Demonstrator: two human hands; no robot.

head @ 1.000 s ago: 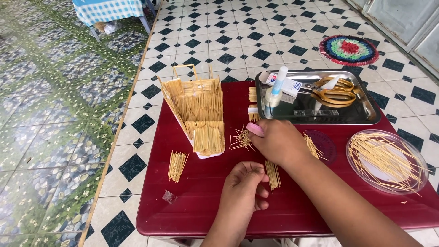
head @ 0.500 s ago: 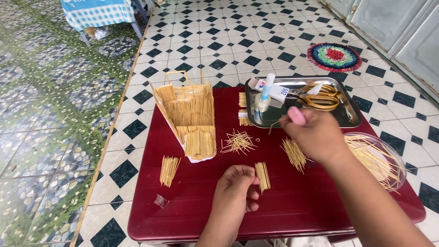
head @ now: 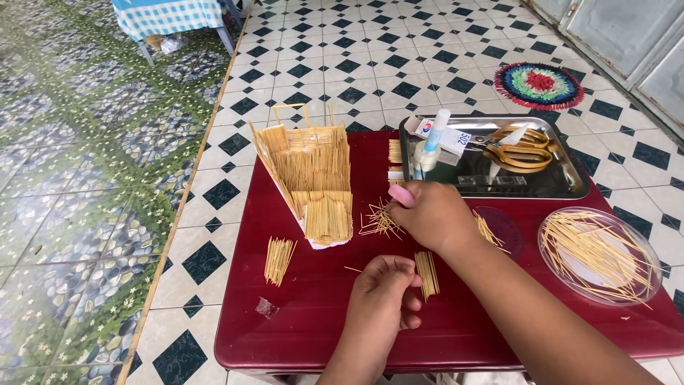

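On the dark red table (head: 313,314), the left hand (head: 385,289) rests with its fingertips against a small flat panel of glued sticks (head: 427,274). Just beyond that panel, the right hand (head: 434,214) hovers curled over a loose scatter of sticks (head: 377,221). Beyond the scatter stand a stick-built house model (head: 313,178) and a steel tray (head: 570,187) holding a glue bottle (head: 429,148) and yellow-handled scissors (head: 524,150).
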